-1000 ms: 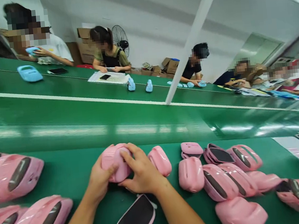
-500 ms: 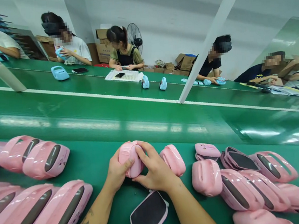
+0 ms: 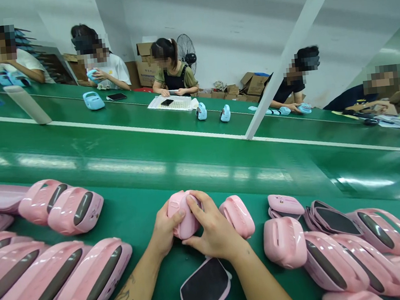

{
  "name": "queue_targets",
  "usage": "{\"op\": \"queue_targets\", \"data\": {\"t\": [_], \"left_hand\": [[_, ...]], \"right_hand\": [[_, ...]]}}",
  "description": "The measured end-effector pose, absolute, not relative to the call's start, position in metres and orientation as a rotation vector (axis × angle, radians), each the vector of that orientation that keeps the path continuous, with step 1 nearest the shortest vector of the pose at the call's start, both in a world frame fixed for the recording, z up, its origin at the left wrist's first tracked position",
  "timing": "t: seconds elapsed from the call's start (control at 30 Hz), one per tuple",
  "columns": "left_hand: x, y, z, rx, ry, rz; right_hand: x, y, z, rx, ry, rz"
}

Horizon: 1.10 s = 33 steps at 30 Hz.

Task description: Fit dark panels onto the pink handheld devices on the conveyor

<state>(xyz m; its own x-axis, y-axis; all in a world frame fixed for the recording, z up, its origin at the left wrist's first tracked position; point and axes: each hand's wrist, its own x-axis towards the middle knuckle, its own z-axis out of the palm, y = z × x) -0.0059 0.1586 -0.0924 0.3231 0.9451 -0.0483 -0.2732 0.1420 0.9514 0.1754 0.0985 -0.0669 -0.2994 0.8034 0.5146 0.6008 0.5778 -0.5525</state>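
Note:
Both hands hold one pink plastic housing (image 3: pixel 184 220) just above the green table. My left hand (image 3: pixel 163 229) grips its left side, thumb across the front. My right hand (image 3: pixel 212 222) wraps the right side, with fingers over the top and thumb below. The far side of the housing is hidden by the fingers. Just right of my right hand stands another pink housing (image 3: pixel 238 216) with a handle. Below my hands lies a pink-rimmed panel (image 3: pixel 206 288) with a dark face.
Pink housings with dark windows (image 3: pixel 94 278) are lined up at left, and more housings (image 3: pixel 334 259) lie at right beside stacked dark panels (image 3: pixel 335 217). Beyond a white rail (image 3: pixel 148 131), several people sit at a green bench with blue housings (image 3: pixel 93 100). A slanted white post (image 3: pixel 293 51) rises there.
The camera view has shifted slightly, so the scene sits a little farther right. Both hands keep hold of the same pink housing, with almost the same grip.

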Motion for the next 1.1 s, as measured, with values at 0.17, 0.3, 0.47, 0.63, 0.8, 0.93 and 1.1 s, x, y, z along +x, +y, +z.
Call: {"op": "queue_targets", "data": {"t": [0.17, 0.3, 0.47, 0.63, 0.8, 0.93, 1.1], "left_hand": [[-0.013, 0.165, -0.089, 1.088, 0.796, 1.013], [-0.012, 0.162, -0.087, 1.102, 0.841, 1.067], [-0.007, 0.157, -0.085, 1.167, 0.912, 1.139], [-0.008, 0.156, -0.085, 1.172, 0.951, 1.164], [-0.004, 0.154, -0.086, 1.185, 0.978, 1.144], [-0.003, 0.154, -0.086, 1.106, 0.911, 1.076], [-0.004, 0.153, -0.083, 1.050, 0.750, 1.000]], "right_hand": [[0.176, 0.096, -0.063, -1.168, -2.048, 0.297], [0.173, 0.097, -0.065, -1.174, -2.082, 0.297], [0.174, 0.098, -0.066, -1.147, -2.086, 0.292], [0.171, 0.097, -0.062, -1.134, -2.091, 0.311], [0.175, 0.097, -0.064, -1.127, -2.069, 0.361], [0.180, 0.095, -0.068, -1.236, -1.981, 0.489], [0.179, 0.092, -0.065, -1.397, -1.823, 0.623]]}}
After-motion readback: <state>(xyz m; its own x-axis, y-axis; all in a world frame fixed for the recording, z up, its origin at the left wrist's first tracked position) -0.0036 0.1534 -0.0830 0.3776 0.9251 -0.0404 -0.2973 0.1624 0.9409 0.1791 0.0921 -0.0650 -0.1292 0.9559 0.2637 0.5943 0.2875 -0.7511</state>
